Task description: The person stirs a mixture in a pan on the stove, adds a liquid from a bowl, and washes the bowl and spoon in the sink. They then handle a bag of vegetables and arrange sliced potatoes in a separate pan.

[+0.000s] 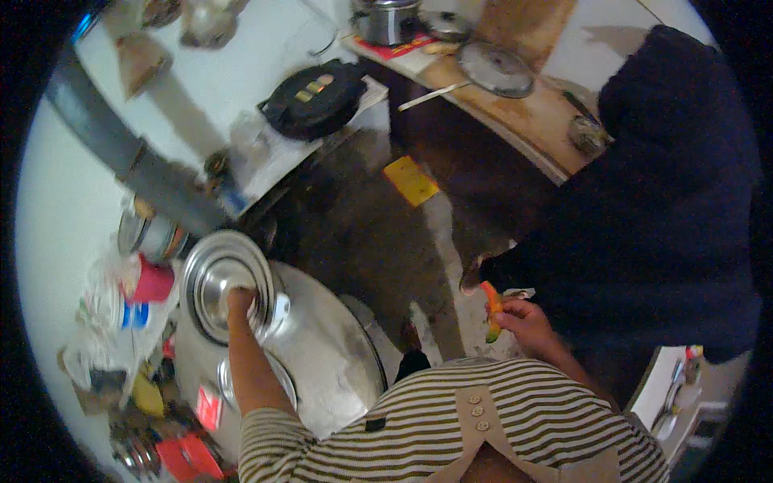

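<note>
My left hand (243,297) reaches over a nest of round steel dishes (208,302) on the left. Its fingers are blurred and partly hidden, so whether they grip a dish is unclear. Beneath the dishes is a large round metal surface (326,338), where a steel plate (281,374) lies partly behind my forearm. On the right, my right hand (526,323) pinches a slim orange object with a green end (492,302), perhaps a carrot or a peeler, above the floor.
A person in dark clothing (658,211) stands close on the right. A wooden counter (513,121) bears a pot (386,21) and a metal lid (496,67). A black round appliance (317,99) rests on a white slab. Yellow paper (410,180) lies ahead; a pink container (151,278) stands left.
</note>
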`<move>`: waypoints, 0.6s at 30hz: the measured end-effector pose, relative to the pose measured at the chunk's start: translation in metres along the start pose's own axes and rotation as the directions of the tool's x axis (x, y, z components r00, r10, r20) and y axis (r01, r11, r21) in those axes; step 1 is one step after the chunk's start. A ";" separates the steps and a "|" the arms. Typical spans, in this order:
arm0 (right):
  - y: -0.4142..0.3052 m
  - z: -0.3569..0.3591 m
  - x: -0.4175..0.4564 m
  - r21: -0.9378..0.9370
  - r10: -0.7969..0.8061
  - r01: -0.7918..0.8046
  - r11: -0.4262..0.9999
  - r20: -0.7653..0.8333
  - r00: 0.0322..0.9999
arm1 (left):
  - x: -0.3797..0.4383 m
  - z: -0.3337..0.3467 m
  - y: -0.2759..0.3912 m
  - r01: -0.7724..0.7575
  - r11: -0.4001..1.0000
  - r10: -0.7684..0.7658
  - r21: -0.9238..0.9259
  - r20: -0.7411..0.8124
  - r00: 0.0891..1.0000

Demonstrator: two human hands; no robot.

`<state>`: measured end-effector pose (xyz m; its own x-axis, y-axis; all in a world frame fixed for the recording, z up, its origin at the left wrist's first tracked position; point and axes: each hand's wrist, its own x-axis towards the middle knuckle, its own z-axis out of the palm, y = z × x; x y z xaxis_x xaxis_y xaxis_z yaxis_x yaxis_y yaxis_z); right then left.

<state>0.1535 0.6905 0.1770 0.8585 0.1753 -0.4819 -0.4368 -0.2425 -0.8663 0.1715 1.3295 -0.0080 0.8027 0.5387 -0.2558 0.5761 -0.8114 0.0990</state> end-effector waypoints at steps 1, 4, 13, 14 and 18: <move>-0.002 0.001 0.005 0.043 -0.010 0.010 0.999 0.008 1.000 | 0.007 -0.005 0.003 0.131 0.989 -0.121 -0.064 0.150 0.981; -0.004 0.004 0.018 0.163 -0.002 -0.001 0.987 0.020 1.000 | 0.009 -0.011 0.011 0.080 0.970 -0.065 -0.229 0.071 0.995; 0.002 0.007 0.025 0.189 -0.066 0.070 0.979 -0.027 0.997 | 0.021 -0.025 0.014 -0.046 0.982 0.071 -0.181 0.130 0.989; 0.004 0.007 0.025 0.195 -0.088 0.095 0.976 -0.046 0.995 | 0.022 -0.026 0.016 -0.112 0.985 0.121 -0.129 0.066 0.990; 0.011 0.008 0.016 0.183 -0.130 0.142 0.973 -0.071 0.989 | 0.011 -0.042 0.017 -0.116 0.992 0.112 -0.054 -0.071 0.991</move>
<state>0.1603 0.6983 0.1593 0.9251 0.1368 -0.3542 -0.3526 -0.0365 -0.9351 0.1972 1.3313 0.0317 0.8711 0.4592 -0.1741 0.4866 -0.8549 0.1797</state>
